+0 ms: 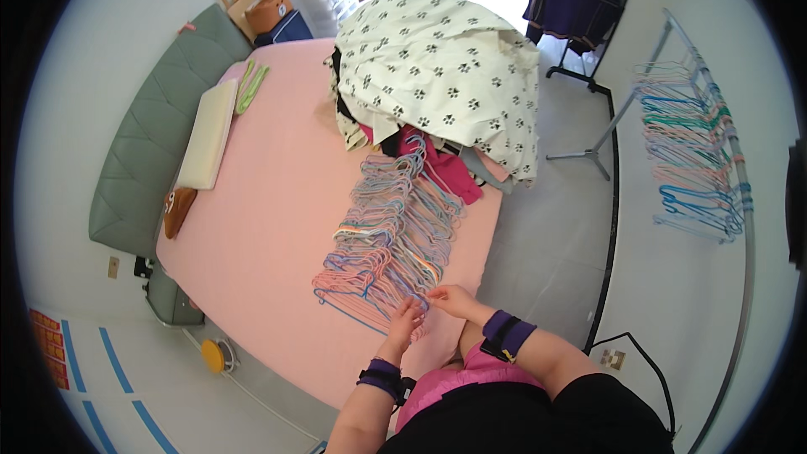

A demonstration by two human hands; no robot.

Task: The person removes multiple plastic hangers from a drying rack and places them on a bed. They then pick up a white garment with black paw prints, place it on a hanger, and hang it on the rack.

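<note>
A long row of overlapping clothes hangers lies on the bed's pink fitted sheet, mostly pink, grey and blue. At the near end rests a blue hanger. My left hand is over the near right corner of the row, fingers bent and touching or just above the hangers. Just right of it, my right hand has its fingertips at the hangers' right ends. Whether either hand grips a hanger is too small to tell. Both wrists wear purple bands.
A paw-print cloth covers a heap of clothes at the row's far end; a magenta garment sticks out. On the right stands a metal clothes rack with more hangers. A cream pillow lies by the green headboard. A yellow-topped stool stands at left.
</note>
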